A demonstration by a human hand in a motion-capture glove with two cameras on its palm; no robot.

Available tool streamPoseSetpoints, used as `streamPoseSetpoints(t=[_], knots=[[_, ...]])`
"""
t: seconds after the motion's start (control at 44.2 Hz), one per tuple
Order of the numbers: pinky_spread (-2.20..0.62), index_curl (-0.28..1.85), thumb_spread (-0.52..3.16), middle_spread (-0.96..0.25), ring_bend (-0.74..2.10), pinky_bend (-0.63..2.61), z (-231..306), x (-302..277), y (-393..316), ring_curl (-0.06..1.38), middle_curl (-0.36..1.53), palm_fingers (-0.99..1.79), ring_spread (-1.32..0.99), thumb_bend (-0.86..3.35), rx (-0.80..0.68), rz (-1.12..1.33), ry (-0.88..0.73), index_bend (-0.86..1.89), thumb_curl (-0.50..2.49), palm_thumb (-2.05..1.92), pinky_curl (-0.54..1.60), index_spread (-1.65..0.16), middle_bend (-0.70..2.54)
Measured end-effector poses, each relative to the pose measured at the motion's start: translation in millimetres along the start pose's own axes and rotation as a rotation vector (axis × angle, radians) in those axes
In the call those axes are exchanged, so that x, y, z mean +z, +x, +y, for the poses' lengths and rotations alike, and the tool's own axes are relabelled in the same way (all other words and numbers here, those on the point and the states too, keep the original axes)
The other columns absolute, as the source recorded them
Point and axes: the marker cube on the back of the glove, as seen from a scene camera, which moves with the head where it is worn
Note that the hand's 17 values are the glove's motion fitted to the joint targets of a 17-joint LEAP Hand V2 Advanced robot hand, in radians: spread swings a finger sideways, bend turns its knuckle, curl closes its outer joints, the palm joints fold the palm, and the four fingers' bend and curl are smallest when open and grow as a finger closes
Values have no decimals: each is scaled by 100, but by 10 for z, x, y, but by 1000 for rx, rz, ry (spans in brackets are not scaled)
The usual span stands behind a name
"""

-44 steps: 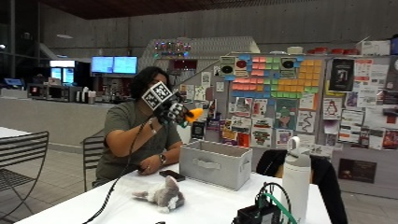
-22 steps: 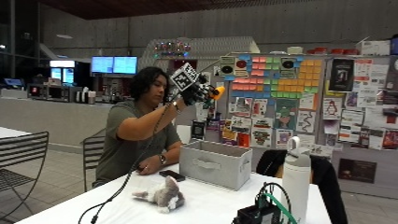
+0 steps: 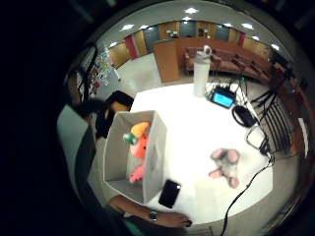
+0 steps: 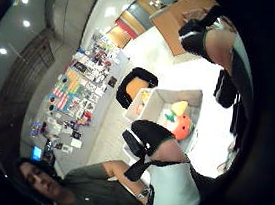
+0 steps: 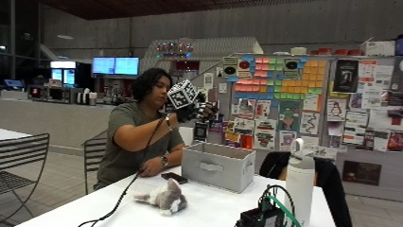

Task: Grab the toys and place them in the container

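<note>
Two toys matter here, and from the outside view only one shows: the grey plush (image 5: 165, 198) lies on the white table (image 5: 207, 208), near the black phone (image 5: 174, 178) and well short of the grey fabric container (image 5: 218, 166). The gloved right hand (image 5: 197, 111) hangs high above the container, fingers spread and holding nothing — a height that suits a drop, not a placement. The bare left hand (image 5: 151, 168) rests on the table beside the phone, apparently just steadying the person. In the earlier pictures that raised hand carries an orange toy; now it does not.

The little-finger-side palm view looks straight down into the container (image 3: 132, 155) and explains it: the orange toy (image 3: 137, 147) lies inside against a wall, so half the task looks done. The grey plush (image 3: 225, 166) sits well apart on the table (image 3: 197, 132), with a white bottle (image 3: 201, 73) at the far edge.

The thumb-side palm view agrees — the orange toy (image 4: 180, 123) is in the container (image 4: 152, 102), and a gloved finger (image 4: 149, 134) crosses the view with nothing curled in it. The plush is likely next.
</note>
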Motion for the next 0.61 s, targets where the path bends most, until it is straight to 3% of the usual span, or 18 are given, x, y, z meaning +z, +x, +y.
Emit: streamPoseSetpoints(t=[0.204,0.362,0.52,0.611], knots=[[-46,48,100,-39,144,120,476,-148,775,82,94,40,-43,-4,165,81,16,43,27,3,77,-42,101],[-35,51,100,-36,125,96,878,-88,1707,72,87,25,-42,-3,453,191,67,50,28,1,64,-42,92],[-22,52,100,-32,107,96,1088,323,2639,65,79,9,-39,-3,602,264,-18,49,29,0,59,-40,75],[-14,48,99,-25,79,110,1244,713,2890,57,71,-22,-30,-3,757,369,-26,36,30,-1,59,-39,58]])
